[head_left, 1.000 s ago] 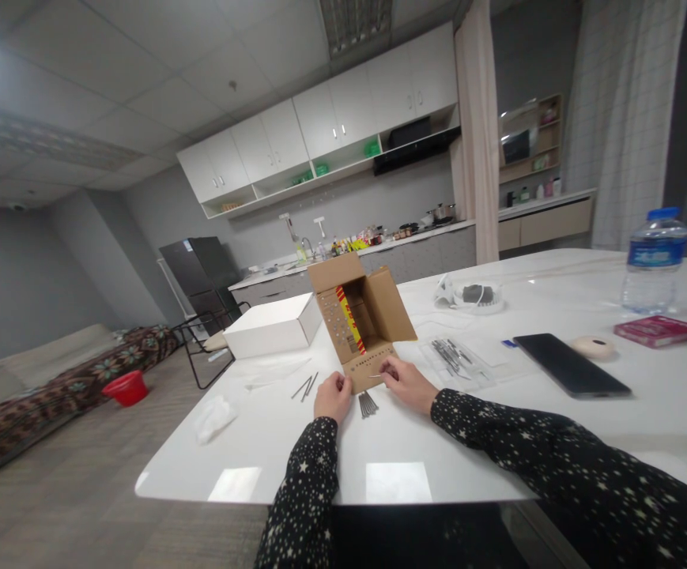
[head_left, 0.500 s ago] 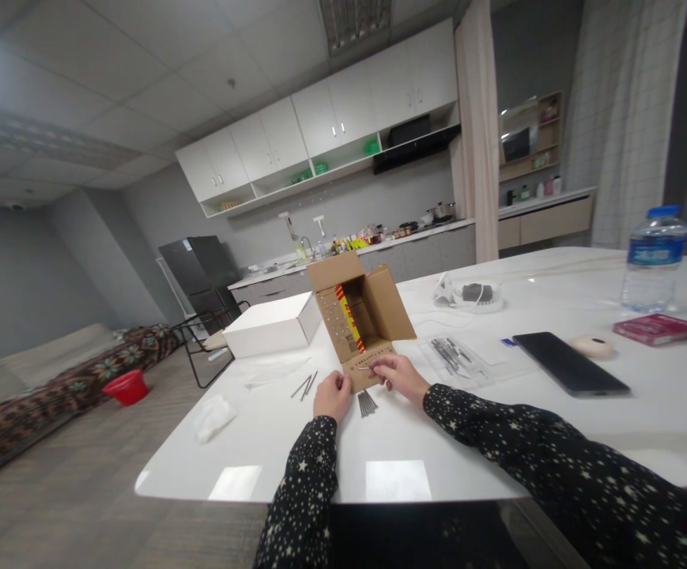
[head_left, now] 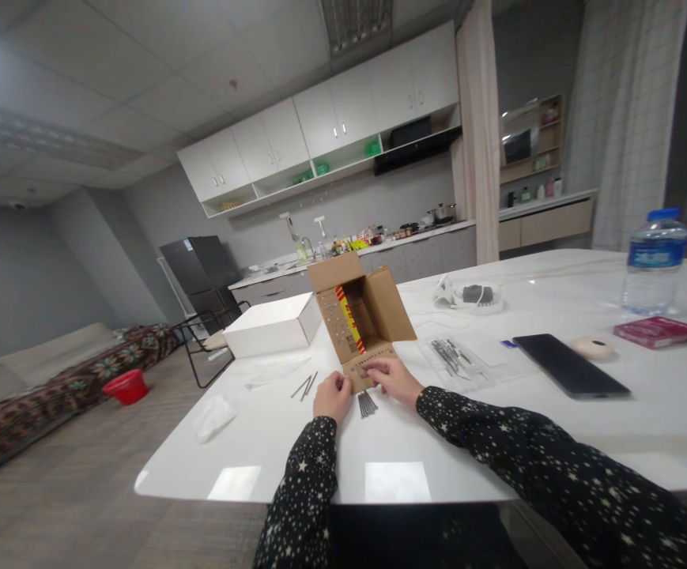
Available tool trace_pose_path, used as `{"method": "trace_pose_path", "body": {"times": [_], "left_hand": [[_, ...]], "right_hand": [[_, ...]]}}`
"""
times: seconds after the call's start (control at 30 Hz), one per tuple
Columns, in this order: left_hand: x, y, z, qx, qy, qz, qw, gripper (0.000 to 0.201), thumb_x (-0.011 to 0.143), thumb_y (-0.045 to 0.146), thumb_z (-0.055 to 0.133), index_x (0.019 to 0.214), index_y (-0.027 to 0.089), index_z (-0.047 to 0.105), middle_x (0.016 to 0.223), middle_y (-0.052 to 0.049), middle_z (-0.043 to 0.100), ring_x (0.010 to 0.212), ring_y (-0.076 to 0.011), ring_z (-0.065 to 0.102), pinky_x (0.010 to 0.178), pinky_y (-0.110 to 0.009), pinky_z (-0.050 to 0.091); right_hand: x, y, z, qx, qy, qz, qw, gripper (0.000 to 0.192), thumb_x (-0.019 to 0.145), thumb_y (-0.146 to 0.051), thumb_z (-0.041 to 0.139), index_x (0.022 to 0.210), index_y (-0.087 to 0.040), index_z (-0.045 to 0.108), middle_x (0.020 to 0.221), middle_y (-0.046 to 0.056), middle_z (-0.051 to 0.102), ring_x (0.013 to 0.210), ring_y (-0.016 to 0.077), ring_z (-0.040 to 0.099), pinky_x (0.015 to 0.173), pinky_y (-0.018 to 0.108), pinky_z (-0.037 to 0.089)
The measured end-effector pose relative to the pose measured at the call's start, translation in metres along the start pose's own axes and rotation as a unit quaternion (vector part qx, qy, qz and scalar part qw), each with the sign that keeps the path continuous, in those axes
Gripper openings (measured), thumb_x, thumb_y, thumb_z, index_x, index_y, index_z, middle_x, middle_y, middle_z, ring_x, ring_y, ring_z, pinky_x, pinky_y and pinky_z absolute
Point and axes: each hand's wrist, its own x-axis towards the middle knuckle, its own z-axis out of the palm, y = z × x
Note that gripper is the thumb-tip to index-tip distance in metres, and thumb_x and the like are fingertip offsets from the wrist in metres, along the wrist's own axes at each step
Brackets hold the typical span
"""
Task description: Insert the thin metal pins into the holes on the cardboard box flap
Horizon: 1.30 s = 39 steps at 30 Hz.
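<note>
Brown cardboard box (head_left: 362, 312) with small holes in its front flap lies open on the white tabletop (head_left: 438, 442). Left hand (head_left: 332, 397) pinches the flap; right hand (head_left: 391, 378) presses a thin metal nail into a hole. Some holes look filled, and a bunch of grey nails (head_left: 368, 405) waits beside the hands.

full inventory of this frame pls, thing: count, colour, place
cardboard box: 1, brown, open, table centre
nails: small bunch, grey, by the front flap
loose nails: a few, grey, left of box
white box: 1, left of cardboard box
tissue: 1, white, table's left edge
phone: 1, black, right
water bottle: 1, clear, blue cap, far right
red pack: 1, by bottle
left hand: at flap's left edge
right hand: fingertips on flap
</note>
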Motion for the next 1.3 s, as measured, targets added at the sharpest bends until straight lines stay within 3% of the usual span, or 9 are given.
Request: {"method": "trace_pose_path", "body": {"times": [0.37, 0.9, 1.1, 1.3], "left_hand": [[0.001, -0.004, 0.002, 0.006, -0.005, -0.002, 1.000, 0.026, 0.081, 0.037, 0.045, 0.063, 0.018, 0.052, 0.059, 0.000, 0.056, 0.058, -0.0115, 0.048, 0.058, -0.022, 0.032], [0.000, -0.002, 0.002, 0.008, -0.002, 0.000, 1.000, 0.027, 0.081, 0.037, 0.045, 0.063, 0.018, 0.051, 0.059, 0.000, 0.056, 0.060, -0.0121, 0.049, 0.060, -0.023, 0.033], [0.001, -0.003, 0.002, 0.009, -0.001, 0.007, 1.000, 0.027, 0.081, 0.037, 0.045, 0.063, 0.018, 0.051, 0.060, 0.000, 0.057, 0.060, -0.0121, 0.050, 0.060, -0.023, 0.033], [0.002, -0.004, 0.004, 0.017, -0.001, 0.013, 1.000, 0.030, 0.081, 0.040, 0.043, 0.062, 0.019, 0.050, 0.059, 0.000, 0.055, 0.058, -0.0118, 0.047, 0.058, -0.023, 0.031]], "right_hand": [[0.001, 0.001, 0.001, 0.008, 0.003, -0.006, 1.000, 0.017, 0.076, -0.013, 0.056, 0.091, -0.012, 0.065, 0.084, 0.008, 0.071, 0.049, 0.0065, 0.052, 0.037, 0.015, 0.039], [-0.002, -0.004, 0.005, -0.004, 0.003, -0.013, 1.000, 0.018, 0.074, -0.021, 0.061, 0.089, -0.013, 0.064, 0.078, 0.008, 0.070, 0.058, 0.0119, 0.061, 0.046, 0.020, 0.048], [0.003, 0.004, 0.012, -0.007, -0.003, -0.063, 0.998, 0.023, 0.073, -0.029, 0.064, 0.090, -0.014, 0.064, 0.079, 0.007, 0.069, 0.069, 0.0161, 0.064, 0.051, 0.023, 0.051], [0.011, 0.011, 0.017, -0.031, 0.008, -0.094, 0.995, 0.026, 0.075, -0.035, 0.063, 0.091, -0.014, 0.063, 0.077, 0.006, 0.068, 0.065, 0.0147, 0.061, 0.050, 0.023, 0.048]]}}
